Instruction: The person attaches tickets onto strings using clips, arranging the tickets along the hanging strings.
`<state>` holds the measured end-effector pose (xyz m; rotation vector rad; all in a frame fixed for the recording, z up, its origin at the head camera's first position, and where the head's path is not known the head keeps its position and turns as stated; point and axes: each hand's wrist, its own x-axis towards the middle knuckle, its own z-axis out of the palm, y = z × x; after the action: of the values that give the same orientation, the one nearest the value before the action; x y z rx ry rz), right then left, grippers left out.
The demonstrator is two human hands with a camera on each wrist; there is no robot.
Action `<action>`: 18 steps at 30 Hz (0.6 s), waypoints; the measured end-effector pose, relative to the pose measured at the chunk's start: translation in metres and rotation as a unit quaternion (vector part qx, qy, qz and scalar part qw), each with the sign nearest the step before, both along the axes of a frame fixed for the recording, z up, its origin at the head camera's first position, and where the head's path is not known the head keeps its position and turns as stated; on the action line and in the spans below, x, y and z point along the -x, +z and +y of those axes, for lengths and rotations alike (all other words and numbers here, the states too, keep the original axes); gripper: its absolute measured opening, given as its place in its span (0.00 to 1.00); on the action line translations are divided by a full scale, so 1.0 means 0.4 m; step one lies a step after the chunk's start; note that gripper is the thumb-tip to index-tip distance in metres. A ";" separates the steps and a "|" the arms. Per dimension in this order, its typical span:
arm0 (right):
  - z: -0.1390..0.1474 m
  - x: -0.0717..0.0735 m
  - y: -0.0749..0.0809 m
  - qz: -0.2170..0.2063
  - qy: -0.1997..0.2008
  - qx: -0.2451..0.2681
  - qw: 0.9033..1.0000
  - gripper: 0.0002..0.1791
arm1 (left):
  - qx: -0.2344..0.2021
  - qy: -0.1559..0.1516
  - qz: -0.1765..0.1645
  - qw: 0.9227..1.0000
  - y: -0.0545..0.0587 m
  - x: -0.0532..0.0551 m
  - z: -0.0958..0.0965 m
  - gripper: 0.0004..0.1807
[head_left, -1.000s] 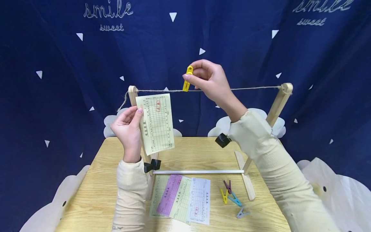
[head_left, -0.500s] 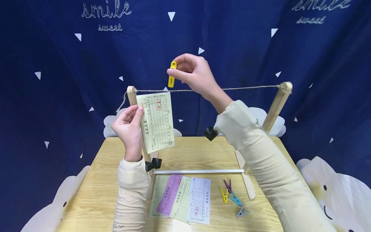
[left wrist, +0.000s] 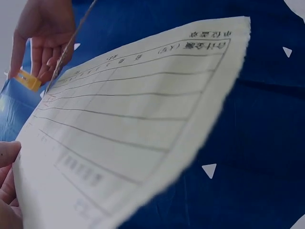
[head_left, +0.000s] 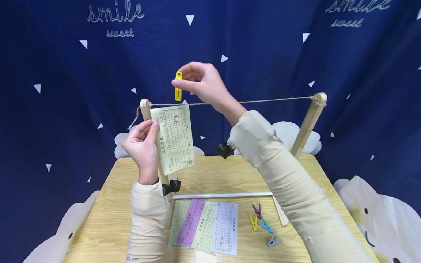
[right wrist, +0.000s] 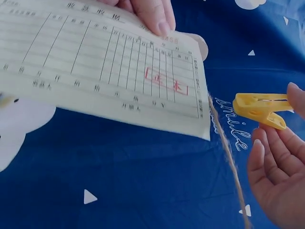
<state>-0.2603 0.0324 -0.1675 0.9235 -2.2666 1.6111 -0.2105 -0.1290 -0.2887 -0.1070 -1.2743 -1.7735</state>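
My left hand (head_left: 143,146) pinches a pale green printed receipt slip (head_left: 174,142) by its left edge, near the left post. The slip hangs upright, its top edge right at the twine (head_left: 263,100). A yellow clothespin (head_left: 178,87) is held between the thumb and fingers of my right hand (head_left: 204,82), just above the twine and over the slip's top edge. In the right wrist view the clothespin (right wrist: 259,107) points toward the slip's edge, apart from it. The left wrist view shows the slip (left wrist: 138,114) up close, with the twine behind its far edge.
Twine runs between two wooden posts (head_left: 306,128) joined low down by a white rod (head_left: 223,195). On the wooden table (head_left: 108,212) lie several overlapping slips, among them a purple slip (head_left: 191,224) and a white slip (head_left: 225,228). Several clothespins lie at right, including a grey clothespin (head_left: 273,240).
My right hand has moved left along the twine with the yellow clothespin, from mid-span to above the slip, lifting off the twine on the way. My left hand and the slip stay nearly in place.
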 end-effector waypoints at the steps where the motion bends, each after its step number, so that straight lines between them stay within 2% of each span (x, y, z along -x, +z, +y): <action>1: -0.005 0.001 0.000 -0.004 0.002 0.001 1.000 0.14 | 0.004 0.003 0.001 1.000 0.000 0.000 0.000 0.05; 8: -0.037 -0.001 -0.007 -0.020 0.010 -0.005 1.000 0.12 | 0.004 0.008 -0.010 1.000 -0.007 -0.004 -0.004 0.06; 12: -0.049 0.001 -0.009 -0.021 0.016 -0.002 1.000 0.11 | 0.010 0.010 -0.003 1.000 -0.010 -0.001 -0.006 0.06; 18: -0.060 0.011 0.002 -0.030 0.012 0.027 0.999 0.05 | 0.011 0.013 0.004 1.000 -0.004 0.001 -0.001 0.05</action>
<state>-0.2647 0.0086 -0.1665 0.9045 -2.2476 1.7247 -0.2110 -0.1294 -0.2902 -0.1083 -1.2844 -1.7354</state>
